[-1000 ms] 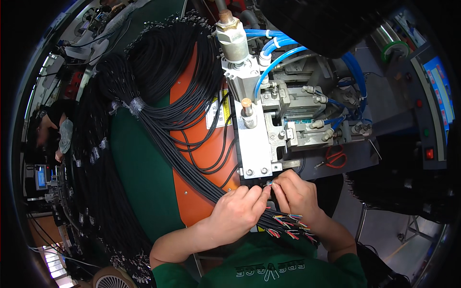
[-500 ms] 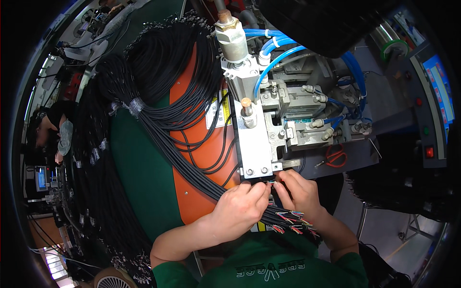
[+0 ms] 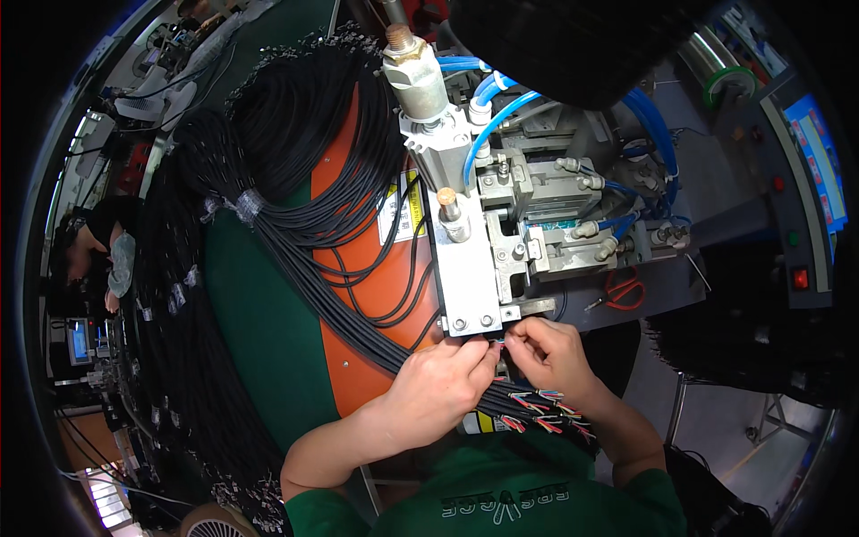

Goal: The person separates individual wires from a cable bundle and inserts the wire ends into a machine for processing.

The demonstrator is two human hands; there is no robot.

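Observation:
My left hand (image 3: 445, 383) is closed in a pinch at the front end of the machine's metal block (image 3: 472, 277), with a cable end between its fingertips. A few thin coloured wires (image 3: 499, 341) stick out there. My right hand (image 3: 552, 355) meets it from the right, thumb and forefinger pinched on those wires. Fingers hide most of the cable end. Beneath my hands runs a bundle of black cables (image 3: 358, 324). Its stripped ends (image 3: 537, 407) fan out in red, white, green and other colours near my shirt.
Blue air hoses (image 3: 506, 112) feed the machine's cylinders. Red-handled scissors (image 3: 625, 288) lie to its right, below a control panel (image 3: 796, 201) with a screen. More black cables (image 3: 295, 116) cover the orange and green table (image 3: 259, 313) on the left. Another person's arm (image 3: 112, 237) shows far left.
My right thumb and fingers have drawn closer together on the wires. My left hand stays nearly in place. The whole view has shifted slightly, so the machine appears a little further left.

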